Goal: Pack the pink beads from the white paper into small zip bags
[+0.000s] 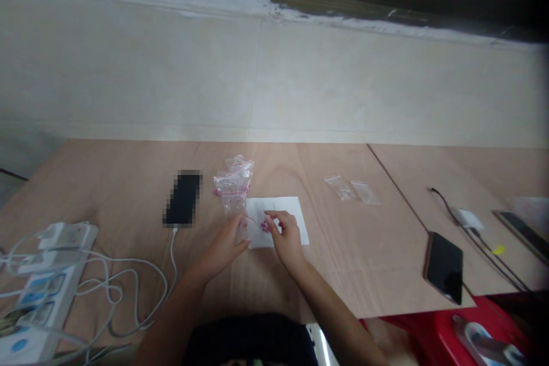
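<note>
A white sheet of paper (297, 218) lies on the wooden table, with a small group of pink beads or similar tiny pieces (265, 227) on it. At the paper's left edge, my left hand (223, 247) is closed on a small clear zip bag (242, 231), its mouth facing the pink pieces. My right hand (286, 235) is over the paper, thumb and fingers bent together in a pinch right beside the pieces. Whatever sits between those fingertips is too small to make out. Just beyond my left hand lies a pile of clear zip bags (235, 176), some with pink contents.
Two flat clear bags (339, 187) lie to the right. A black phone (183, 199) with a white cable is on the left, near a power strip (55, 280) and tangled cords. Another phone (445, 267) rests at the right edge, above a red stool (429, 331).
</note>
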`<state>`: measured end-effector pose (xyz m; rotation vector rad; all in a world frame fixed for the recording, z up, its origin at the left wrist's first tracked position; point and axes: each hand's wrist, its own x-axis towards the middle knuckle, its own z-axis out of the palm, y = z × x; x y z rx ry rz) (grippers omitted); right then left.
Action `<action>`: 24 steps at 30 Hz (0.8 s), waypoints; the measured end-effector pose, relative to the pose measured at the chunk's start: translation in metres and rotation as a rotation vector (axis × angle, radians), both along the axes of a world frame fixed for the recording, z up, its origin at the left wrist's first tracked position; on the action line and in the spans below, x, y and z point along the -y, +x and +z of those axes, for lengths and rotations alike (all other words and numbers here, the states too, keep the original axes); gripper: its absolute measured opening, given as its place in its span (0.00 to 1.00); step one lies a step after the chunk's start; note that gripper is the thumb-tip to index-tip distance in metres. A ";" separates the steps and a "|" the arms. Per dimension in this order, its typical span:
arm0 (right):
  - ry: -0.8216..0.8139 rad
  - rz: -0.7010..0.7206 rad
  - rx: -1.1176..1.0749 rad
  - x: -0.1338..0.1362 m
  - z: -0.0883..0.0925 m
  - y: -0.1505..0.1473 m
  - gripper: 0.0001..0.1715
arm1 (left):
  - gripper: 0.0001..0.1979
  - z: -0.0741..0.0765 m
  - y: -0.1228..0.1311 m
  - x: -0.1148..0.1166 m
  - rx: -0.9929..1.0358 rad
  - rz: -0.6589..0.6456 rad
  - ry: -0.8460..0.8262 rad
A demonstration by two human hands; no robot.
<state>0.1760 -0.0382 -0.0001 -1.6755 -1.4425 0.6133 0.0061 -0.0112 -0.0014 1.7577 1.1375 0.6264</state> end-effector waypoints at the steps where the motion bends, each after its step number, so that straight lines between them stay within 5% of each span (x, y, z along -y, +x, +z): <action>1: -0.023 -0.038 0.042 -0.003 -0.008 0.005 0.12 | 0.20 0.002 -0.001 -0.001 -0.007 0.002 0.005; 5: -0.124 -0.001 0.172 -0.014 -0.037 0.016 0.15 | 0.19 0.004 -0.003 -0.001 -0.024 0.008 0.001; 9: -0.146 0.025 0.200 -0.019 -0.046 0.017 0.12 | 0.20 0.003 -0.004 0.003 -0.003 0.004 -0.033; 18: -0.198 0.038 0.180 -0.029 -0.041 0.021 0.08 | 0.19 0.004 -0.005 0.002 0.015 0.022 -0.069; 24: -0.086 -0.017 -0.025 -0.011 -0.012 0.009 0.10 | 0.18 0.006 0.005 -0.006 0.034 0.086 -0.052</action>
